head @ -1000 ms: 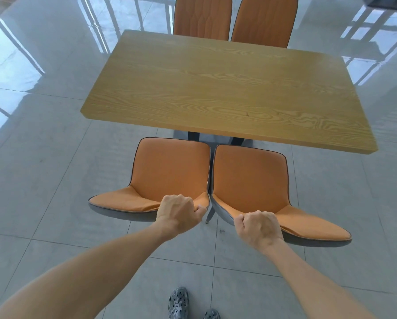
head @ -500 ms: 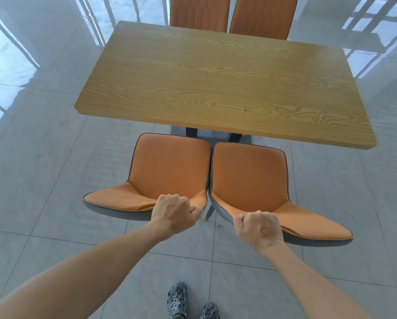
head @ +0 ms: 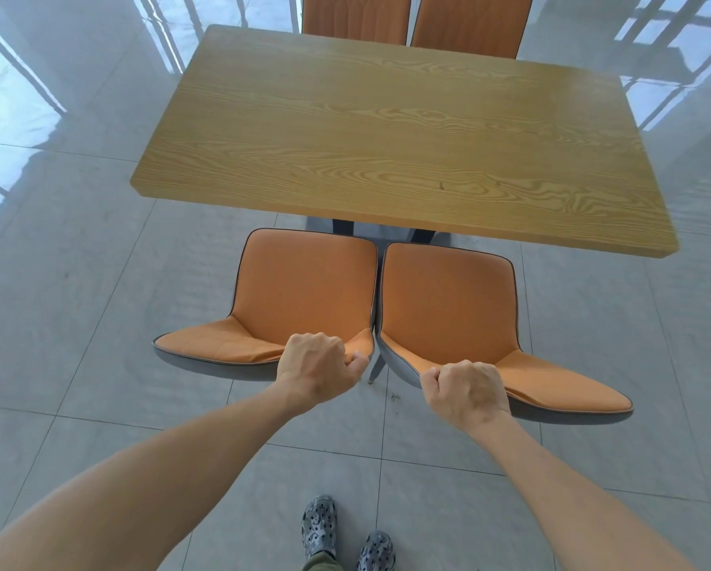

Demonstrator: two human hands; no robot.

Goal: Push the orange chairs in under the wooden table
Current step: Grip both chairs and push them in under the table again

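Observation:
Two orange chairs stand side by side on my side of the wooden table (head: 386, 129). The left chair (head: 304, 294) and the right chair (head: 448, 307) have their seats just short of the table's near edge, outside it. My left hand (head: 318, 366) is closed over the top of the left chair's backrest. My right hand (head: 465, 391) grips the top of the right chair's backrest. Both arms are stretched forward. The chair legs are mostly hidden under the seats.
Two more orange chairs (head: 355, 14) (head: 471, 22) sit pushed in at the table's far side. Dark table legs (head: 343, 226) show below the near edge. Glossy grey floor tiles (head: 77, 282) surround everything. My patterned shoes (head: 318, 525) stand behind the chairs.
The chairs and my hands have moved forward a little toward the table, and the view has closed in; the gap between the seats' front edges and the table is smaller.

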